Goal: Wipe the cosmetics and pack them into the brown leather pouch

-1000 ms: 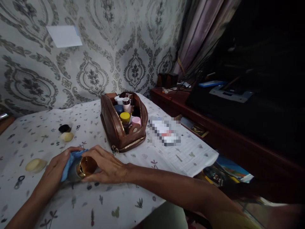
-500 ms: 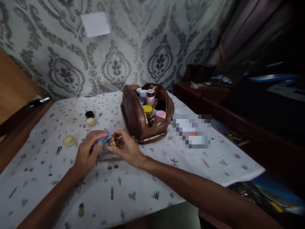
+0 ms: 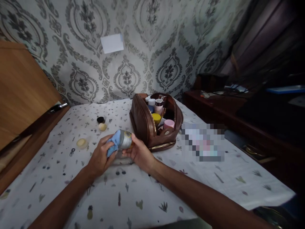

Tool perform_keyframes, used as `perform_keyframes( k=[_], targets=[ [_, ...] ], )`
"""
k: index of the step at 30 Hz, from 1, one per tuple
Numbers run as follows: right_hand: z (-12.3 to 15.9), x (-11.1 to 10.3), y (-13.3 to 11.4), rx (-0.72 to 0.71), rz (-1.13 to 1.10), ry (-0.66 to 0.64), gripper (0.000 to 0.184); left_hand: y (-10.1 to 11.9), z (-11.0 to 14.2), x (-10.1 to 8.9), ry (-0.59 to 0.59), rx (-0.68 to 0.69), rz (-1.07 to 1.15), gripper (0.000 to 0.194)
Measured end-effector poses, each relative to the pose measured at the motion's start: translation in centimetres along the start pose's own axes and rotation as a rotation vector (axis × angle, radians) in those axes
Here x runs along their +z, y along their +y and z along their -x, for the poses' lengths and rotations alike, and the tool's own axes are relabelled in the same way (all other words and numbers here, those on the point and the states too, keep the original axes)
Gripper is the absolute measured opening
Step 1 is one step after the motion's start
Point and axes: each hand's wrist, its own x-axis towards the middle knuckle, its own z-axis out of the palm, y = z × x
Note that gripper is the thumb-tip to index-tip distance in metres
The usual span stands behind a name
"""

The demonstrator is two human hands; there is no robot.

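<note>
My left hand [image 3: 98, 160] is closed on a light blue cloth [image 3: 113, 146], which it presses over one end of a small jar [image 3: 125, 139]. The jar is translucent grey with a yellowish round mark, and it lies tilted on its side above the table. My right hand [image 3: 143, 156] grips the other end, where a bit of gold colour shows by the fingers. Just behind the right hand stands an open brown toiletry bag [image 3: 143, 124]. Inside it are several cosmetics, among them a yellow lid [image 3: 156, 118] and a pink lid [image 3: 169, 124].
A black cap [image 3: 100, 120], a cream-coloured round piece [image 3: 102, 127] and a pale round lid [image 3: 81, 142] lie left on the printed tablecloth [image 3: 133, 190]. A blurred-out flat item [image 3: 202, 141] lies right of the bag. A wooden panel [image 3: 23, 92] borders the left side.
The jar has turned in my hands, so its grey side and round mark now show. My right hand has opened out around its end. The whole view has shifted.
</note>
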Motion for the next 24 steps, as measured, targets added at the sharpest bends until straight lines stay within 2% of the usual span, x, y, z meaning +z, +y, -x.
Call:
perform_keyframes(
  k=[4, 7, 9, 12, 14, 17, 19, 22, 24],
  targets=[
    [-0.3, -0.4, 0.1, 0.06, -0.016, 0.004, 0.053, -0.3, 0.4, 0.0, 0.024, -0.068, -0.058, 0.028],
    [-0.2, -0.2, 0.0, 0.03, 0.005, 0.004, 0.056, -1.1, 0.4, -0.1, 0.025, -0.154, -0.129, 0.027],
    [0.0, 0.0, -0.1, -0.018, 0.041, -0.017, 0.057, -1.8, 0.4, -0.2, -0.081, -0.225, -0.203, 0.026],
    [0.3, 0.5, 0.0, -0.093, 0.115, -0.042, 0.054, -2.6, 0.2, -0.6, -0.364, -0.292, -0.297, 0.032],
    [0.5, 0.7, 0.1, -0.131, 0.17, -0.05, 0.055, -2.8, -0.1, -1.0, -0.442, -0.322, -0.314, 0.038],
    [1.0, 1.1, -0.2, -0.184, 0.243, -0.075, 0.056, -2.7, -1.1, -1.7, -0.36, -0.344, -0.318, 0.044],
    [1.5, 1.6, -0.9, -0.223, 0.283, -0.113, 0.054, -2.5, -2.4, -2.2, -0.284, -0.309, -0.327, 0.042],
    [2.7, 2.6, -2.8, -0.282, 0.358, -0.166, 0.054, -2.0, -5.9, -2.1, -0.189, -0.211, -0.272, 0.035],
    [3.5, 3.2, -4.4, -0.299, 0.431, -0.184, 0.053, -1.4, -8.9, -1.4, -0.169, -0.134, -0.182, 0.038]
  ],
)
